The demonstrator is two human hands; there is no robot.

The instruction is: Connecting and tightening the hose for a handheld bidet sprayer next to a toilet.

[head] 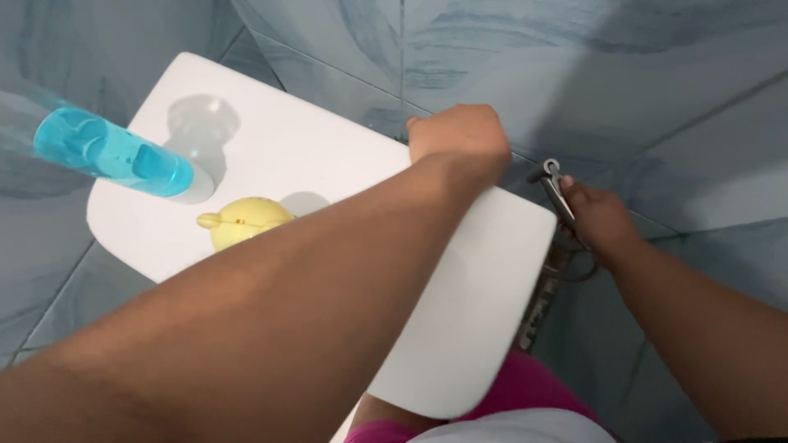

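The view looks down on a white toilet tank lid (328,164) set against a blue-grey tiled wall (624,74). The left hand (460,135) reaches across the lid to its far edge, fingers curled over the back rim where the lid meets the wall; it looks like a bracing or gripping hold on the lid itself, closed around the edge with nothing else in it. The right hand (597,217) is off to the right of the tank, wrapped around the handle of a metal spray nozzle (554,184), whose head pokes out past the thumb toward the wall; a hose (538,316) appears to hang down below it. On the left part of the lid stand a clear blue bottle (111,154), upright, and just near of it a small yellow round container (242,221), both well apart from either hand.
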